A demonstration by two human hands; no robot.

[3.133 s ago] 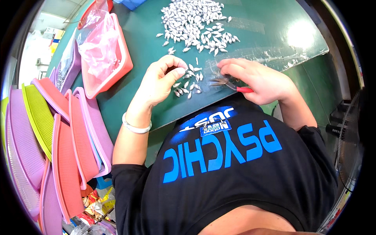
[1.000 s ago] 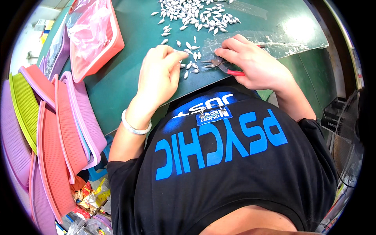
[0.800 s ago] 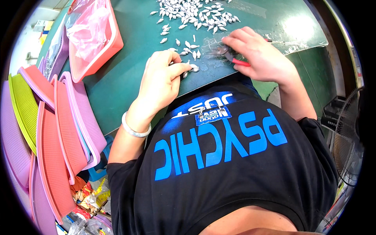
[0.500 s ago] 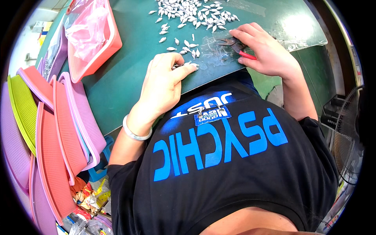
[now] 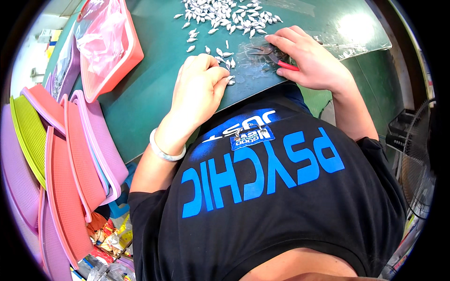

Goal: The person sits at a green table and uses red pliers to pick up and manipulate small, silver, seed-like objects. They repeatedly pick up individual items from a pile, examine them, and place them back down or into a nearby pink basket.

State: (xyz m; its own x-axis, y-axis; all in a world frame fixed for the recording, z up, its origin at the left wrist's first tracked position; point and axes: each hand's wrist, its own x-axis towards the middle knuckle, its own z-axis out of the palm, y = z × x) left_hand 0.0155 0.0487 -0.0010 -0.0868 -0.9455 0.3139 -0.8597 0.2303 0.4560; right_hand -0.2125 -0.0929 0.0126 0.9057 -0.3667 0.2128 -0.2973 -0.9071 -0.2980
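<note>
Small grey teardrop pieces with wire loops, which look like fishing sinkers [image 5: 225,18], lie heaped at the far side of the green table [image 5: 154,89]. My left hand [image 5: 199,86] is closed near the table's front edge, thumb and fingers together on a sinker [image 5: 230,80] whose end shows past the thumb. How many pieces it holds is hidden. Several loose sinkers [image 5: 227,61] lie just beyond its fingertips. In my right hand [image 5: 311,61] is a pair of cutting pliers [image 5: 287,65] with red grips, lying low over the table, jaws pointing left and slightly parted.
A pink basket [image 5: 136,51] with clear plastic film stands at the table's left. Stacked purple, green and coral baskets [image 5: 70,187] fill the left side. Clear tape [image 5: 347,50] is stuck along the table's right edge. A fan [image 5: 417,159] stands at the far right.
My left hand has turned, its fingers drawing closer together over the sinkers, so less of them shows. The right hand with the pliers has shifted slightly left in the view.
</note>
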